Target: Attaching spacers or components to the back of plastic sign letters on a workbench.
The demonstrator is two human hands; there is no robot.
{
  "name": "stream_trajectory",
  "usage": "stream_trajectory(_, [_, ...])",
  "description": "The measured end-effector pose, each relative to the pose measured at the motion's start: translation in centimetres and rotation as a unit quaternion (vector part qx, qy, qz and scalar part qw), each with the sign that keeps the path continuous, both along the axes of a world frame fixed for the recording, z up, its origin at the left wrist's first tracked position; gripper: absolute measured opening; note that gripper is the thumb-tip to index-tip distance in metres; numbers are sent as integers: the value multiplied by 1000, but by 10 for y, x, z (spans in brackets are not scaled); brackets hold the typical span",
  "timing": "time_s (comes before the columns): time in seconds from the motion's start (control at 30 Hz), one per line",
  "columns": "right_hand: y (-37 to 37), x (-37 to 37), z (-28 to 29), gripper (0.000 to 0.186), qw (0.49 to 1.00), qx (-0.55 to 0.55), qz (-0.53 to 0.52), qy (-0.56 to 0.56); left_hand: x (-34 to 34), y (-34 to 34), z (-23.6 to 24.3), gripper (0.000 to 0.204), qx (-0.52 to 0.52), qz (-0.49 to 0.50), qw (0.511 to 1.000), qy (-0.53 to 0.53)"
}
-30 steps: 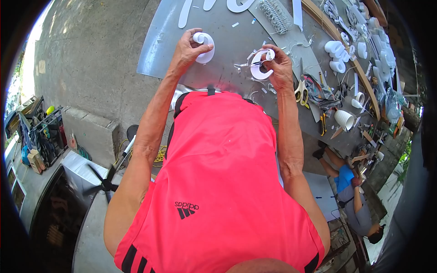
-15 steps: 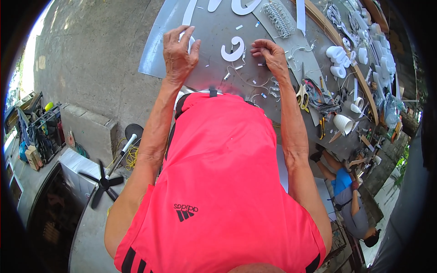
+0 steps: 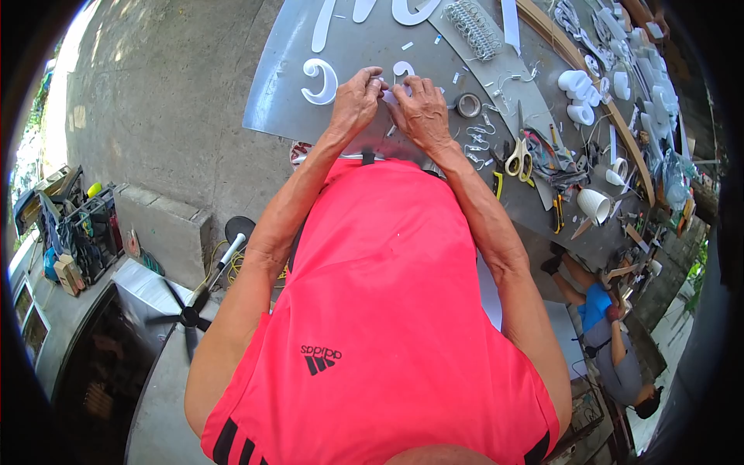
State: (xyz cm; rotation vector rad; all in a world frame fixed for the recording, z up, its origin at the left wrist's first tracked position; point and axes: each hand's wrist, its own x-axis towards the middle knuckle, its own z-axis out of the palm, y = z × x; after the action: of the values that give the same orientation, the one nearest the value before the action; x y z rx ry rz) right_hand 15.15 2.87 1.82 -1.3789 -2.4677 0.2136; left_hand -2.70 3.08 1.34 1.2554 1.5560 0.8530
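Note:
My left hand [image 3: 358, 101] and my right hand [image 3: 418, 108] are close together over the grey metal work surface [image 3: 271, 77]. The bent fingers of both are at a white curved cut-out piece [image 3: 403, 68], whose lower part they hide; what exactly they grip is unclear. Left of my left hand a white curled cut-out [image 3: 325, 85] lies flat. Beyond are larger white letter shapes [image 3: 318, 27]. A roll of tape [image 3: 468, 105] sits right of my right hand, with small wired modules [image 3: 479, 141] below it.
To the right lie scissors [image 3: 518, 159], a yellow-handled cutter [image 3: 558, 213], a white cup-like object [image 3: 593, 204], a wooden strip [image 3: 616, 116] and white offcuts [image 3: 583, 94]. A co-worker [image 3: 608, 349] is at lower right. A black fan [image 3: 188, 316] and concrete block [image 3: 163, 232] are at left.
Both hands have come inward and nearer each other. The curled cut-out earlier in or under my left hand now lies uncovered at left, and the tape roll now shows at right.

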Motion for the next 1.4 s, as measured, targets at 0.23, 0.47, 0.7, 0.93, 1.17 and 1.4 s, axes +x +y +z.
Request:
stream_trajectory(0.23, [3,11,-1,34,993,-48,7,104,-1,-11,-8,30,3,28,1000,12])
stream_trajectory(0.47, [0,3,0,32,1000,-3,13,-23,-2,-12,-6,31,-15,12,999,-27])
stream_trajectory(0.7, [4,2,6,15,1000,16,2,13,-7,-19,-17,33,-53,32,992,-107])
stream_trajectory(0.93, [12,29,27,25,702,-332,-251,578,5,-10,14,57,-53,-40,998,-3])
stream_trajectory(1.17, [12,38,26,26,585,-374,-271,667,12,-3,14,54,-95,-97,963,-234])
stream_trajectory(1.4, [17,47,5,28,574,-444,-284,627,5,0,2,44,-14,-110,988,-109])
